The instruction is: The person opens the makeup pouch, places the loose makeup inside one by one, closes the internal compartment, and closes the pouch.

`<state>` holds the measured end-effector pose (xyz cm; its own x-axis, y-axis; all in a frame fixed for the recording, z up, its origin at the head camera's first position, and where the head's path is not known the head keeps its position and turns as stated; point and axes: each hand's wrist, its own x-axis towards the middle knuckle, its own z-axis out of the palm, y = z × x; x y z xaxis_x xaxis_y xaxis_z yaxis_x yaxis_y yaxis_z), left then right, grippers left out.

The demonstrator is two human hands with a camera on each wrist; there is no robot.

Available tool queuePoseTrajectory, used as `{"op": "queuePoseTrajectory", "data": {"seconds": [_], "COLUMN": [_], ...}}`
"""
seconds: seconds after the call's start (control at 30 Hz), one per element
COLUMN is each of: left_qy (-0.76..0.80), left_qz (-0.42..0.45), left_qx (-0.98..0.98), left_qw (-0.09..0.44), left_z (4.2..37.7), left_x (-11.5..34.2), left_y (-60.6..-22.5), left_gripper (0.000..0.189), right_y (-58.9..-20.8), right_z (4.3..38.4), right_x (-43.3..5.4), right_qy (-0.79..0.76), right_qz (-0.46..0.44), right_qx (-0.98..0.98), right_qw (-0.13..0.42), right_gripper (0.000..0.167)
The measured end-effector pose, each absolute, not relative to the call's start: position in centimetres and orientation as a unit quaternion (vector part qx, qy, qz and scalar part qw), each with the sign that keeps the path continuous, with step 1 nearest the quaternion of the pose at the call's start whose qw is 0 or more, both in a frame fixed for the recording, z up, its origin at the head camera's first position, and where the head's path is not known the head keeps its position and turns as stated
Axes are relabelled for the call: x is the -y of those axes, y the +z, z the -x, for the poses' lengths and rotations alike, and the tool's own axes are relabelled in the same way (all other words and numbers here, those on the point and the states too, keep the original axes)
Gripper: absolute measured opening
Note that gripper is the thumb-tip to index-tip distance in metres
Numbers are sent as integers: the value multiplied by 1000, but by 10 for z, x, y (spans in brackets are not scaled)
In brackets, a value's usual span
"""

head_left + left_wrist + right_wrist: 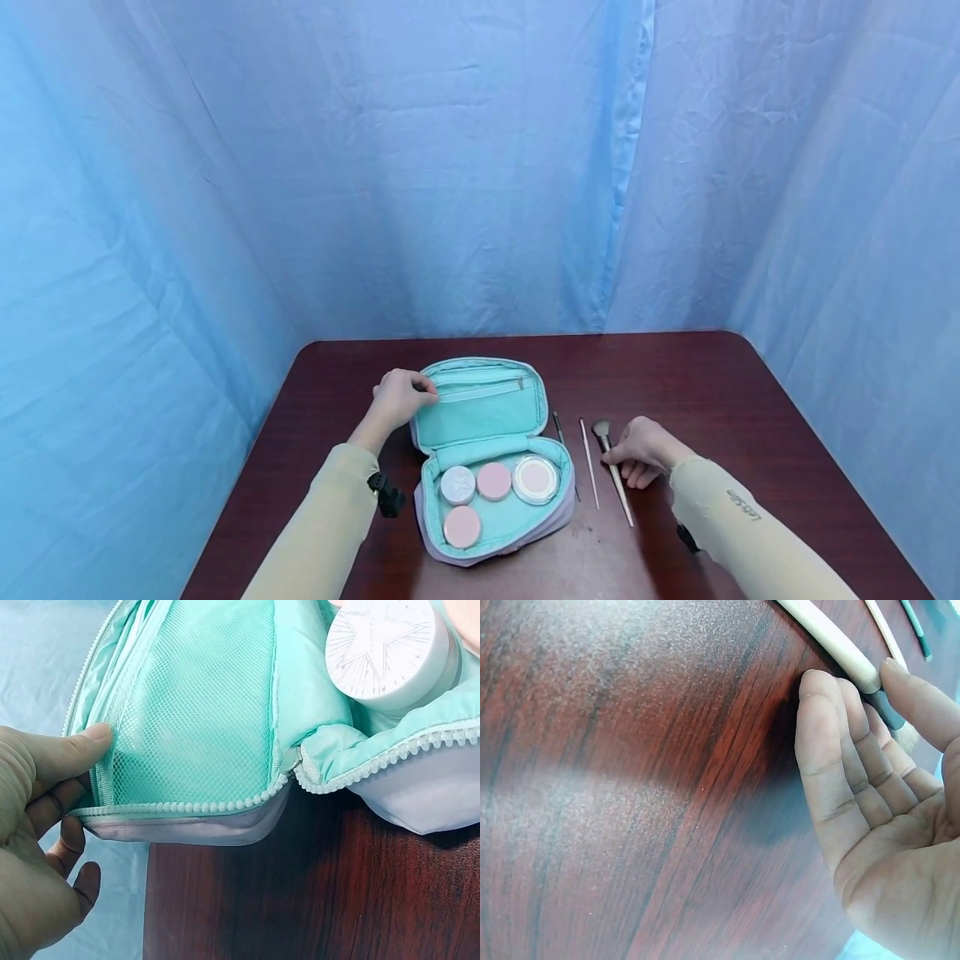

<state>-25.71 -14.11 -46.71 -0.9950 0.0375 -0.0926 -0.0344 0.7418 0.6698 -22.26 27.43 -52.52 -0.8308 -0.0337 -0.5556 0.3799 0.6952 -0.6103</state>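
Holding the edge of an open zip case [557, 518], four round containers inside

The left hand [401, 396] pinches the left edge of the lid [480, 412], which carries a mesh pocket [202, 705]. In the lower half sit a white star-patterned jar [457, 485], a pink jar [493, 481] and a round compact [536, 479] in one row; a peach jar [462, 527] is nearer. Right of the case, the large brush [619, 493] lies on the table [675, 375], pinched by the right hand [647, 450], its fingers loosely bent.
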Motion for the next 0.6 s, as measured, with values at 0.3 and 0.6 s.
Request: {"op": "queuePoseTrajectory", "data": {"seconds": [0.3,0.6], "left_qy": [365,368], "left_qz": [-2,-4], "left_qx": [-929,-928], "left_qw": [56,57], "left_z": [256,255], "left_x": [142,142], "left_y": [-467,-466], "left_gripper": [10,10], "right_y": [-529,-525], "right_z": [222,226], "right_x": [-269,-286], "right_qy": [-366,-457], "right_qz": [-79,-48], "right_qx": [-889,-842], "right_qw": [264,282], "right_gripper": [19,16]}}
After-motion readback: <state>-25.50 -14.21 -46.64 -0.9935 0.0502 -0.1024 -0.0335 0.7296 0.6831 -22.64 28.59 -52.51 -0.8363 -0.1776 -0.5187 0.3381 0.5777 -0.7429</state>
